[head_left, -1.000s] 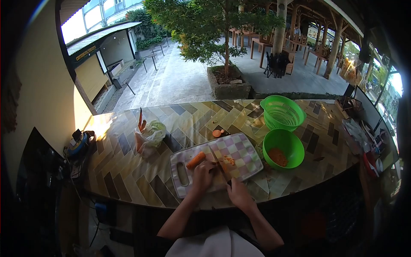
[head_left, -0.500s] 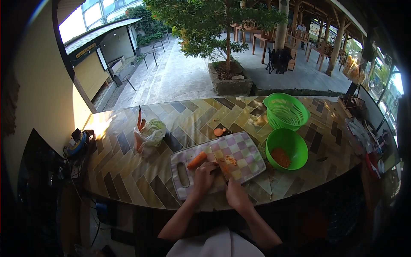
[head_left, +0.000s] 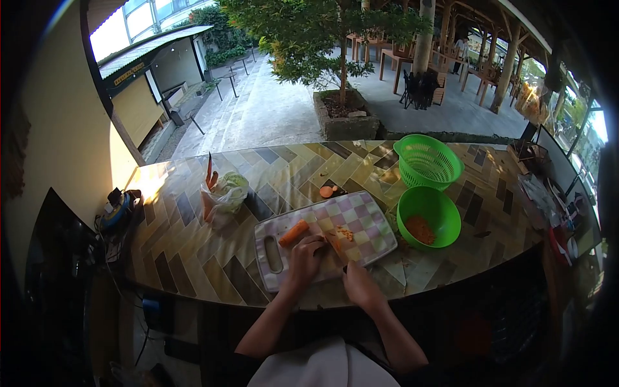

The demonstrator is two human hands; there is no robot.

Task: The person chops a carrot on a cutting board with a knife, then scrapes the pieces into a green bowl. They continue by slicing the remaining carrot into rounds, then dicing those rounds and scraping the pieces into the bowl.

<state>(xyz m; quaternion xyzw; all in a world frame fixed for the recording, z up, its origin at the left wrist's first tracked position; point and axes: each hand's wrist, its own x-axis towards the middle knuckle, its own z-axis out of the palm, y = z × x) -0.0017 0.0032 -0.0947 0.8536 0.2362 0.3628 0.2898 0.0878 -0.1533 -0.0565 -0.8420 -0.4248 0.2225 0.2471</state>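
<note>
A checkered cutting board lies at the table's near side. On its left part rests a thick length of carrot. My left hand is closed at the board's middle, its curled fingers on a carrot piece mostly hidden beneath them. The fingers of my right hand wrap round the handle of a knife, whose blade stands beside my left fingertips. Small diced carrot is heaped just right of the blade. Carrot ends lie beyond the board's far edge.
Right of the board is a green bowl holding shredded or finely cut carrot. A green colander stands behind it. At left, a plastic bag holds carrots and a pale green vegetable. Cables and a device occupy the left end.
My hands stay at the board, with the knife and left fingers shifting only slightly. The whole view has tilted a little, so the table sits slightly higher in the picture.
</note>
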